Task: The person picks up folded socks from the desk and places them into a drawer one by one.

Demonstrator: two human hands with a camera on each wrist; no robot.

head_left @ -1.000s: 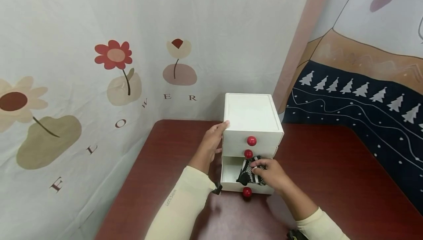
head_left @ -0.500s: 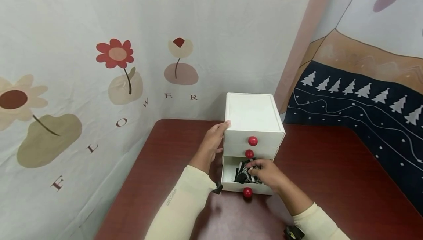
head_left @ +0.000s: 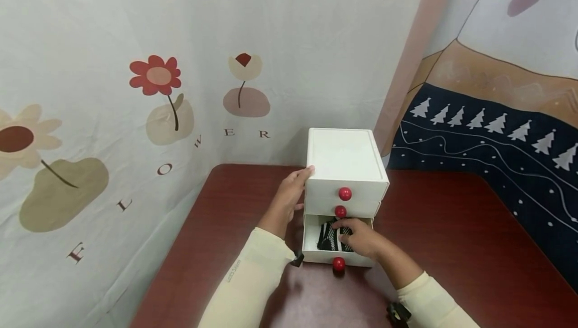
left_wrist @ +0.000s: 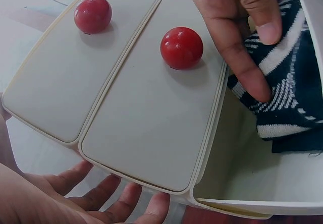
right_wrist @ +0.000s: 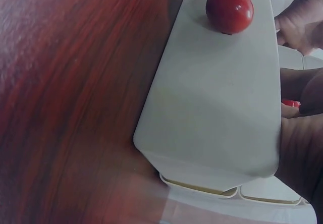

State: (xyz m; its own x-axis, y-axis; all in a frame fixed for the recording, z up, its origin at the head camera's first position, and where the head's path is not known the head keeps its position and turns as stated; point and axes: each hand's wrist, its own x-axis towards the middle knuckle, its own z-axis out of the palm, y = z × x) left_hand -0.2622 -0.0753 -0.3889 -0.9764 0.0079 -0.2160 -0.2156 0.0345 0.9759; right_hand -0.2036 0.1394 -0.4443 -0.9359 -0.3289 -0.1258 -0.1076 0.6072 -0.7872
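A small white drawer cabinet (head_left: 344,155) has its bottom drawer (head_left: 311,257) pulled out. Inside that drawer lies a folded black-and-white patterned sock (head_left: 331,237), seen close up in the left wrist view as knitted cloth (left_wrist: 287,82). My right hand (head_left: 363,238) reaches into the drawer, its thumb and index finger apart and touching the sock; its other fingers are partly hidden. My left hand (head_left: 291,192) rests against the cabinet's left side, thumb at the top edge. In the left wrist view its fingers (left_wrist: 123,196) lie extended along that side.
The upper two drawers are closed, with red round knobs (head_left: 345,193). Another red knob (head_left: 338,264) is on the bottom drawer's front. The cabinet stands on a dark red-brown table (head_left: 442,227) near a printed curtain (head_left: 198,22) behind it.
My right hand has moved slightly left and deeper into the drawer. The sock, earlier raised between its fingers, now lies lower and flatter. My left hand has kept its place.
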